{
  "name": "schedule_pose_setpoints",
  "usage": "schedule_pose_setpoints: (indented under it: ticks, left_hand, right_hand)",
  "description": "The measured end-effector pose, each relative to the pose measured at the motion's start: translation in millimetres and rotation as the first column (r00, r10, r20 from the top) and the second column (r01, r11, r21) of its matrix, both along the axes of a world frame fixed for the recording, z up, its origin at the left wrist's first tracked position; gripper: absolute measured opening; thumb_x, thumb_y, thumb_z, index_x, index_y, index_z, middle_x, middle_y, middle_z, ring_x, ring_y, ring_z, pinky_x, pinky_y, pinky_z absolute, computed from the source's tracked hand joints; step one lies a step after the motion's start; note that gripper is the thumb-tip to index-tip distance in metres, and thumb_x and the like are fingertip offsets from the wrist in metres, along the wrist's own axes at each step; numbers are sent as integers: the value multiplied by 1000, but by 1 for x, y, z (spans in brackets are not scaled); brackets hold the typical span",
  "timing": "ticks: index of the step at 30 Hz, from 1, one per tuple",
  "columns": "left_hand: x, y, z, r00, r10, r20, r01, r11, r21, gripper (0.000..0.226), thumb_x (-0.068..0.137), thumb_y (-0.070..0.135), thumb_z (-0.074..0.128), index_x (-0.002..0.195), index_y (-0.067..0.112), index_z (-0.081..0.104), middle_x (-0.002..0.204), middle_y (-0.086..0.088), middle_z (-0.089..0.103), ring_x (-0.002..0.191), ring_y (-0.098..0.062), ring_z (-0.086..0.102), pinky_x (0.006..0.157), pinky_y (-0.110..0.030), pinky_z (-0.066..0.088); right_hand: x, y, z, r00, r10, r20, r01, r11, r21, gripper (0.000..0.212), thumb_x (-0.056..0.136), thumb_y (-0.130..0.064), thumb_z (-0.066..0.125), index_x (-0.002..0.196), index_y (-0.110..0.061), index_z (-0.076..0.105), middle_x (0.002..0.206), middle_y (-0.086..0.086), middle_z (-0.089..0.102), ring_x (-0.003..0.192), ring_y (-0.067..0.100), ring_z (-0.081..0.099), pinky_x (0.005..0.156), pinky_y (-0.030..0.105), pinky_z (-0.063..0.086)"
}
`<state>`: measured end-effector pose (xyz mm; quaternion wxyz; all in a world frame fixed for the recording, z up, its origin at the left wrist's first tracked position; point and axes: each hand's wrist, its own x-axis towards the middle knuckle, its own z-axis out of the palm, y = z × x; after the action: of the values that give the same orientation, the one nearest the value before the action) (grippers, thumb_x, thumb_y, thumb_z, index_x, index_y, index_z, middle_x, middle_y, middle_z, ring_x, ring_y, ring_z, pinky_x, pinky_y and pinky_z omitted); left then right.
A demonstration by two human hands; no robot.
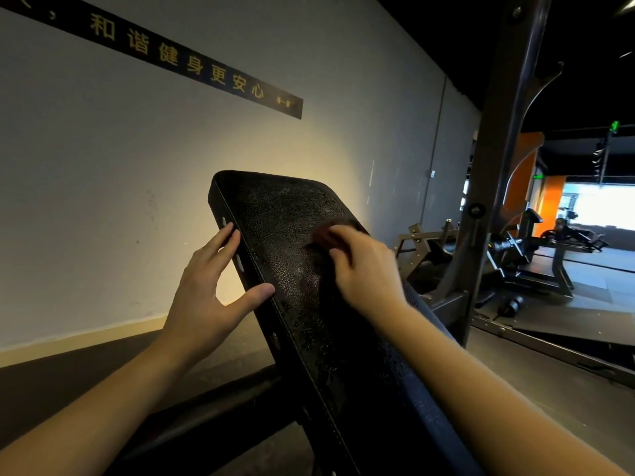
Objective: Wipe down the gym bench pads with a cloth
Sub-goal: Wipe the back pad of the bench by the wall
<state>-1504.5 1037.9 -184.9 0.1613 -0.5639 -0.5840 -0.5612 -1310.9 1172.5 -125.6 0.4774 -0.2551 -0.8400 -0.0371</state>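
The inclined backrest pad [285, 214], black with a grained vinyl face, occupied the centre of the frame, its top end at mid-height and its lower end running out of the bottom edge. The cloth [328, 231], a small dark reddish piece blurred by motion, lay against the upper right part of the pad face. The right hand [367, 269] gripped it with fingers curled down over it, pressing it to the vinyl. The left hand [206, 293] braced the pad's left edge: the fingers [223, 242] lay straight along the side wall and the thumb [256, 293] was spread wide onto the stitched seam, holding nothing. Judged from the cloth's position, only the upper zone was being wiped; the lower pad face appeared not yet covered. Hazards from here: the small cloth could bunch or slip from under the curled fingers on the grained surface, leaving bare fingertips dragging on the vinyl. Strokes confined to the right side could leave the strip under the left thumb unwiped. Heavy pressure could rock the incline if the left hand released. A dark rack upright [498, 149] stood in the right of the frame, a black wall banner [192, 63] crossed the upper left, and other gym machines [536, 255] filled the far right.
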Motion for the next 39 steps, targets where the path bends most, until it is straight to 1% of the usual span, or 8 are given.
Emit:
schedule_pose_setpoints:
  ticks: [4,6,10,16,22,28,33,39]
  left_hand:
    - [-1,0,-1,1000,10,-8,-10,1000,-1,99,74,78,57,159,33,33,163,29,22,147,14,18,114,-15,16]
    - [-1,-1,-1,1000,-2,-2,2,1000,-7,99,74,77,58,159,33,34,163,28,23,147,14,18,114,-14,15]
    - [0,0,-1,1000,-3,0,3,1000,-3,99,74,77,58,159,33,33,164,26,23,145,17,18,114,-14,15]
    - [-1,1,-2,1000,5,-9,-5,1000,-8,98,74,77,57,159,34,33,164,28,22,147,14,18,114,-13,15]
    - [0,1,-1,1000,-3,1,3,1000,-16,101,74,77,57,160,32,31,165,25,22,146,16,16,113,-12,14]
    - [0,-2,-2,1000,-11,-1,11,999,-34,100,75,77,56,161,34,29,166,27,20,146,17,15,112,-11,13]
    - [1,-3,-3,1000,-24,9,24,999,-42,101,75,78,56,161,34,28,165,27,18,143,20,13,110,-10,12]
    - [0,-3,-4,1000,-16,-2,15,999,-44,100,75,78,55,161,34,28,166,26,18,148,12,16,112,-11,13]
  right_hand:
    - [22,-24,-27,902,339,267,-391,904,171,38,100,-21,56,136,-16,63,137,5,63,124,21,59,109,32,46]
    - [33,9,-20,952,184,243,-226,961,159,36,100,-17,56,135,-16,64,135,6,65,122,25,61,109,38,47]
    - [34,46,0,977,-203,-58,179,942,-283,36,99,-13,58,133,-17,65,125,11,70,115,33,64,102,43,48]
    - [33,-23,-29,904,381,193,-400,913,74,35,98,-15,60,133,-18,66,137,1,65,127,14,59,112,25,41]
    - [69,28,-30,981,-156,-117,120,955,-270,34,99,-15,61,132,-22,66,117,3,74,94,19,69,94,45,57]
    - [73,-43,-64,939,310,146,-332,930,159,31,97,-18,61,126,-15,71,131,3,69,121,15,64,108,29,48]
    - [91,7,-46,969,-158,-187,113,966,-230,29,95,-16,66,121,-26,73,110,-1,76,99,21,72,92,45,56]
    - [53,-59,-47,901,406,153,-420,905,70,34,96,-14,63,129,-18,70,136,1,66,126,14,61,111,25,44]
